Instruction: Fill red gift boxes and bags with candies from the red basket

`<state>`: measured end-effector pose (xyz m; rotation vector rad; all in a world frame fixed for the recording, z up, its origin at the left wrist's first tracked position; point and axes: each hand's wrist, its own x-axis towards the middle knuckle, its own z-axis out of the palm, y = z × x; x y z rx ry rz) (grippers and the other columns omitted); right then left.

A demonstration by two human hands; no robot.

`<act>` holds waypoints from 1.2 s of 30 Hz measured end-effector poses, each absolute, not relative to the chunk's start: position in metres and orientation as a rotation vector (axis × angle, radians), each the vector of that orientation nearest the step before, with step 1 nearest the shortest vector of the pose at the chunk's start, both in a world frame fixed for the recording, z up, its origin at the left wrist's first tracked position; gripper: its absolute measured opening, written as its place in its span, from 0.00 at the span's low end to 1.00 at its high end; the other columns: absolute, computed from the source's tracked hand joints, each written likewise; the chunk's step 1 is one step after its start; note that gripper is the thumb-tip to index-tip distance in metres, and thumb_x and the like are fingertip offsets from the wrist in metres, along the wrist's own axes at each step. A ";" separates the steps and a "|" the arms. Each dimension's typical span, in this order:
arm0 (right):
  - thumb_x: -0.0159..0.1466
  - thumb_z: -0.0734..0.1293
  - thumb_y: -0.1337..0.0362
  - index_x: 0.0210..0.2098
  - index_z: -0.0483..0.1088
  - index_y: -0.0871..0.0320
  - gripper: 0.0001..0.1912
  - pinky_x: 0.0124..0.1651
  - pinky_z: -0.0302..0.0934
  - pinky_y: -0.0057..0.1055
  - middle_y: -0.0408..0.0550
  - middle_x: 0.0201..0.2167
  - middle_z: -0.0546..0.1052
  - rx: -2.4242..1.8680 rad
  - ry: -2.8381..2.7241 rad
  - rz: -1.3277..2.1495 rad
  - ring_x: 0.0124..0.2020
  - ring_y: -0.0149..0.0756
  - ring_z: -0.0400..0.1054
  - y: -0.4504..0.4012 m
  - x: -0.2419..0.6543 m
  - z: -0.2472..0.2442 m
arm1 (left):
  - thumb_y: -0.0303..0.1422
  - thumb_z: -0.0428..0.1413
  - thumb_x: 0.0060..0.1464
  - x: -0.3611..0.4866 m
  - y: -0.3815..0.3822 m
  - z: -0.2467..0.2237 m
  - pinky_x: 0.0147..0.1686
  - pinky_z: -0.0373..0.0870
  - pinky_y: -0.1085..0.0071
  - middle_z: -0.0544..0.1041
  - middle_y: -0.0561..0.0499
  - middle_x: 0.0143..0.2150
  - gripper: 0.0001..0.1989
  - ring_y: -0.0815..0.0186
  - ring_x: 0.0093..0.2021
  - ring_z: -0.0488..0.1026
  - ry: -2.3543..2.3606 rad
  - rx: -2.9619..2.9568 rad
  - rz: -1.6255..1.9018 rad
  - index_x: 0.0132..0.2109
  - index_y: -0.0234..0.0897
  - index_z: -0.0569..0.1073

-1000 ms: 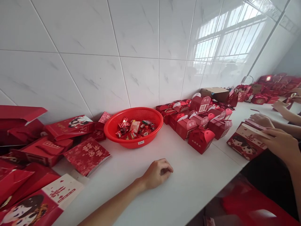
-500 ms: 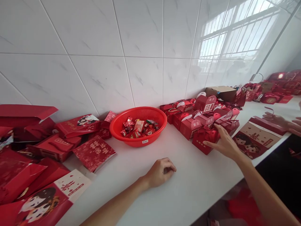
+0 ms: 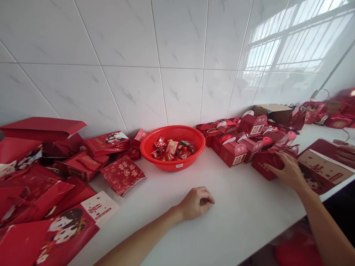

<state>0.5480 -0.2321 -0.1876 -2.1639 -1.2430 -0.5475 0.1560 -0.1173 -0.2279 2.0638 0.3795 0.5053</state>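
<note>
My left hand [image 3: 197, 203] rests on the white counter [image 3: 230, 218], its fingers loosely curled around nothing. It is nearest to the red plastic basket [image 3: 172, 167], which holds several wrapped sweets [image 3: 173, 149]. My right hand [image 3: 287, 170] is closed over the top of a red gift box [image 3: 266, 164] with a bow, at the front of a group of similar boxes [image 3: 230, 147]. Part of that box is hidden beneath my fingers. Just to its right lies a flat printed red-and-cream carton [image 3: 323, 166].
Flat red printed cartons and folded bags [image 3: 80, 166] are piled at the left. A brown cardboard box [image 3: 273, 112] and red bags [image 3: 313, 112] stand at the back right. A co-worker's hand [image 3: 344, 153] shows at the right edge. A white tiled wall backs the counter.
My right hand has moved from just above the red gift box to closing over it. The view has turned left, shifting everything rightward. The co-worker's hand has moved farther right.
</note>
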 end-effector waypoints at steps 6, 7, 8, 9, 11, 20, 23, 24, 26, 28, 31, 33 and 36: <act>0.57 0.61 0.41 0.52 0.65 0.60 0.34 0.63 0.55 0.52 0.67 0.56 0.70 -2.054 -1.264 -0.422 0.61 0.59 0.61 -0.212 0.542 -0.193 | 0.21 0.57 0.50 0.156 -0.118 -0.229 0.36 0.72 0.72 0.78 0.47 0.37 0.11 0.69 0.32 0.72 0.402 2.103 0.509 0.36 0.35 0.82; 0.57 0.61 0.41 0.52 0.65 0.60 0.34 0.63 0.55 0.53 0.68 0.56 0.70 -2.033 -1.258 -0.446 0.61 0.59 0.61 -0.211 0.541 -0.195 | 0.21 0.57 0.50 0.156 -0.118 -0.229 0.36 0.72 0.72 0.78 0.47 0.37 0.11 0.69 0.32 0.72 0.406 2.108 0.511 0.36 0.35 0.82; 0.58 0.61 0.41 0.53 0.64 0.60 0.33 0.63 0.54 0.52 0.68 0.57 0.69 -2.015 -1.252 -0.468 0.62 0.59 0.60 -0.211 0.540 -0.196 | 0.21 0.57 0.50 0.156 -0.118 -0.229 0.36 0.72 0.72 0.78 0.47 0.37 0.11 0.69 0.32 0.72 0.410 2.110 0.511 0.36 0.36 0.82; 0.59 0.62 0.41 0.54 0.63 0.60 0.34 0.63 0.54 0.52 0.69 0.57 0.69 -2.001 -1.246 -0.485 0.62 0.60 0.60 -0.212 0.539 -0.197 | 0.21 0.57 0.50 0.156 -0.118 -0.229 0.37 0.73 0.71 0.78 0.47 0.37 0.10 0.69 0.32 0.72 0.412 2.110 0.508 0.36 0.36 0.82; 0.60 0.62 0.39 0.56 0.62 0.61 0.36 0.63 0.54 0.52 0.72 0.58 0.67 -1.990 -1.242 -0.507 0.64 0.61 0.58 -0.214 0.536 -0.197 | 0.22 0.57 0.51 0.156 -0.118 -0.228 0.39 0.74 0.70 0.78 0.47 0.38 0.10 0.68 0.32 0.73 0.409 2.100 0.492 0.36 0.36 0.82; 0.62 0.63 0.37 0.60 0.64 0.58 0.38 0.62 0.56 0.55 0.68 0.59 0.69 -1.669 -1.217 -0.739 0.63 0.60 0.61 -0.198 0.470 -0.150 | 0.27 0.58 0.56 0.117 -0.100 -0.144 0.45 0.73 0.69 0.80 0.45 0.41 0.08 0.65 0.39 0.76 0.325 2.227 0.472 0.41 0.35 0.82; 0.66 0.66 0.49 0.55 0.69 0.57 0.24 0.59 0.63 0.49 0.62 0.54 0.74 -1.411 -1.382 -0.742 0.57 0.52 0.69 -0.179 0.418 -0.130 | 0.32 0.56 0.59 0.082 -0.083 -0.093 0.50 0.72 0.67 0.81 0.46 0.45 0.10 0.63 0.46 0.77 0.474 2.299 0.588 0.44 0.36 0.81; 0.67 0.67 0.52 0.53 0.69 0.56 0.20 0.58 0.64 0.48 0.60 0.53 0.75 -1.321 -1.471 -0.694 0.56 0.51 0.70 -0.172 0.399 -0.127 | 0.33 0.56 0.59 0.067 -0.076 -0.080 0.52 0.71 0.66 0.81 0.47 0.47 0.10 0.62 0.47 0.77 0.597 2.325 0.626 0.45 0.37 0.80; 0.68 0.65 0.56 0.53 0.68 0.55 0.16 0.57 0.66 0.46 0.58 0.53 0.75 -1.183 -1.644 -0.550 0.56 0.48 0.70 -0.160 0.361 -0.130 | 0.36 0.57 0.58 0.033 -0.060 -0.063 0.53 0.71 0.64 0.81 0.48 0.49 0.12 0.60 0.49 0.77 0.898 2.317 0.706 0.47 0.39 0.80; 0.69 0.64 0.60 0.55 0.66 0.54 0.15 0.57 0.67 0.45 0.57 0.56 0.73 -1.154 -1.797 -0.339 0.58 0.46 0.69 -0.153 0.327 -0.143 | 0.38 0.56 0.57 -0.001 -0.046 -0.060 0.50 0.73 0.65 0.82 0.47 0.49 0.14 0.59 0.48 0.78 1.175 2.290 0.729 0.47 0.37 0.79; 0.70 0.61 0.64 0.54 0.66 0.53 0.13 0.55 0.70 0.42 0.57 0.55 0.73 -1.052 -1.942 -0.116 0.55 0.44 0.72 -0.150 0.288 -0.174 | 0.35 0.55 0.55 -0.040 -0.034 -0.074 0.47 0.74 0.66 0.83 0.47 0.43 0.09 0.56 0.47 0.79 1.603 2.299 0.406 0.39 0.38 0.79; 0.70 0.61 0.66 0.53 0.66 0.53 0.13 0.51 0.72 0.41 0.58 0.55 0.73 -0.993 -2.041 -0.014 0.53 0.44 0.73 -0.154 0.273 -0.194 | 0.34 0.56 0.53 -0.052 -0.032 -0.090 0.49 0.73 0.65 0.83 0.46 0.45 0.09 0.55 0.48 0.79 1.691 2.279 0.179 0.40 0.39 0.79; 0.69 0.60 0.69 0.53 0.66 0.53 0.14 0.47 0.74 0.41 0.58 0.54 0.73 -0.984 -2.130 0.052 0.49 0.44 0.75 -0.160 0.264 -0.214 | 0.36 0.63 0.47 -0.046 -0.032 -0.116 0.59 0.67 0.56 0.71 0.37 0.63 0.25 0.45 0.66 0.66 1.806 2.297 0.089 0.54 0.37 0.76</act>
